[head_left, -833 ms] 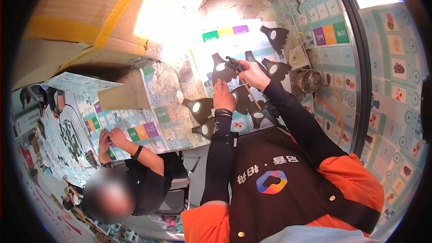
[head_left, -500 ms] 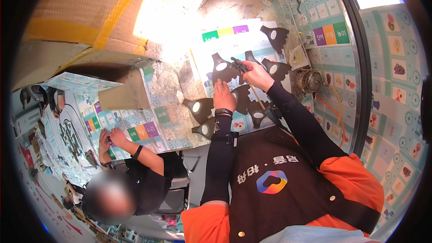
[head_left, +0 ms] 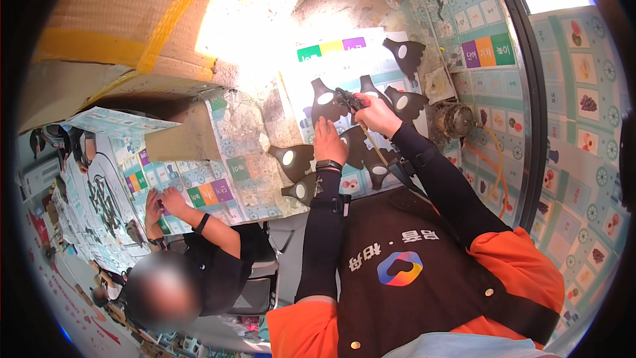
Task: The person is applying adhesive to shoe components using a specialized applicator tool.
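My right hand (head_left: 377, 114) is closed around a dark spray gun (head_left: 347, 99), from which a thin yellowish hose (head_left: 376, 146) runs back toward my body. The gun's front end is at the right edge of a dark brown, scallop-edged piece (head_left: 320, 107) with a white oval in it. My left hand (head_left: 329, 142) lies with fingers stretched out, their tips at that piece's lower edge. Similar dark pieces lie around: one at the far right (head_left: 405, 57), one beside my right hand (head_left: 407, 102), one left of my left wrist (head_left: 291, 160), and several nearer me, partly hidden.
Printed sheets (head_left: 354, 182) cover the stained table. A large taped cardboard box (head_left: 119, 6) stands at the back left under glaring light. On the right are a round stained metal can (head_left: 453, 119), hoses (head_left: 493, 179) and a dark frame post (head_left: 527, 93). A co-worker (head_left: 218, 252) sits at left.
My right hand has turned a little and the spray gun's front end has shifted slightly left and down toward the dark piece. My left hand stays put.
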### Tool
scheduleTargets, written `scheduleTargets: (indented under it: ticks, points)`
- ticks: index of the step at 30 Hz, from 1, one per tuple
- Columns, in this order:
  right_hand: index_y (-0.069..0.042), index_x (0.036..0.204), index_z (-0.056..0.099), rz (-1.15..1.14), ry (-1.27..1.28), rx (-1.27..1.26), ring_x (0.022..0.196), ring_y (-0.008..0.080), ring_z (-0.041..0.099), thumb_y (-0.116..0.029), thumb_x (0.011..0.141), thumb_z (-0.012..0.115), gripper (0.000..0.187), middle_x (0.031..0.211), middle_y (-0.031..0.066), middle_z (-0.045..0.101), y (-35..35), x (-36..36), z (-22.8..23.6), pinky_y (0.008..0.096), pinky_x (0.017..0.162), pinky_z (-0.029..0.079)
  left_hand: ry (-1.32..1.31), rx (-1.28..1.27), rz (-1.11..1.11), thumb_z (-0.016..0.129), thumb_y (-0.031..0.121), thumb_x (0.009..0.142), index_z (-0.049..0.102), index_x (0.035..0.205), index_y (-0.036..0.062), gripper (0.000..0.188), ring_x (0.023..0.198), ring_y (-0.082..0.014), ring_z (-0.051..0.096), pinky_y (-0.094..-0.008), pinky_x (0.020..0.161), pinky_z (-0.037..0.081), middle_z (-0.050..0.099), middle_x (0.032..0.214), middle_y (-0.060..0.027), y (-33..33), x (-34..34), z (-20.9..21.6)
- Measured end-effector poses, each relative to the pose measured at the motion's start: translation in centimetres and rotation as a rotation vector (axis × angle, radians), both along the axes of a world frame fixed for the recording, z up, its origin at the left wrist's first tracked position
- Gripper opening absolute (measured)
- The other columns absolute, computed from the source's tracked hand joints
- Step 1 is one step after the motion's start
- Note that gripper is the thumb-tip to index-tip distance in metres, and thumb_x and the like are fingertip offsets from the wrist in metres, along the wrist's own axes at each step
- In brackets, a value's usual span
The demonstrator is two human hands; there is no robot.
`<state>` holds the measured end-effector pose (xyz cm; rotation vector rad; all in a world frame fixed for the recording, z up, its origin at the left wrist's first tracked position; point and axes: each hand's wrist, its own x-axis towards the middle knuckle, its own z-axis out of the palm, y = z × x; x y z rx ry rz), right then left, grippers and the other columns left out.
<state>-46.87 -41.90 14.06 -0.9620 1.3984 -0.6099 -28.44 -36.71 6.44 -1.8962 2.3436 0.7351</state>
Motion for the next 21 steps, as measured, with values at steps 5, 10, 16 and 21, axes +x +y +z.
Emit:
scheduleTargets:
  ticks: [5,10,16,21]
  points:
    - [0.001,0.108,0.063,-0.027,0.087,-0.087,0.067,0.0170,0.058,-0.005,0.075,0.057,0.034,0.076,0.0098,0.063,0.1,0.1,-0.4,0.0317,0.064,0.048,-0.019,0.014,0.006,0.071,0.017,0.077,0.042,0.141,-0.0030,0.072,0.141,-0.0344,0.033,-0.0438,0.106,0.042,0.032,0.152,-0.0205,0.0,0.0,0.2]
    - [0.001,0.114,0.063,-0.035,-0.009,0.020,0.066,0.0174,0.058,-0.004,0.075,0.056,0.040,0.078,0.0106,0.063,0.8,0.0,-0.6,0.0321,0.063,0.048,0.027,0.029,0.022,0.066,0.011,0.076,0.043,0.138,-0.0053,0.068,0.142,-0.0355,0.032,-0.0449,0.108,0.039,0.032,0.153,-0.0207,0.0,-0.3,0.7]
    - [0.000,0.110,0.062,-0.008,-0.044,0.029,0.065,0.0176,0.058,-0.004,0.073,0.057,0.037,0.077,0.0094,0.063,0.9,0.4,0.3,0.0325,0.061,0.047,-0.008,0.031,0.010,0.069,0.014,0.077,0.041,0.141,-0.0043,0.072,0.143,-0.0349,0.031,-0.0439,0.108,0.040,0.031,0.154,-0.0206,-0.1,-0.1,0.6]
    - [0.001,0.101,0.063,-0.071,0.037,-0.025,0.067,0.0187,0.059,-0.003,0.072,0.057,0.030,0.074,0.0094,0.062,0.8,-0.5,0.3,0.0333,0.063,0.048,0.012,0.054,0.024,0.067,0.011,0.076,0.042,0.140,-0.0059,0.070,0.143,-0.0354,0.030,-0.0446,0.109,0.039,0.031,0.154,-0.0210,-0.1,-0.3,1.2]
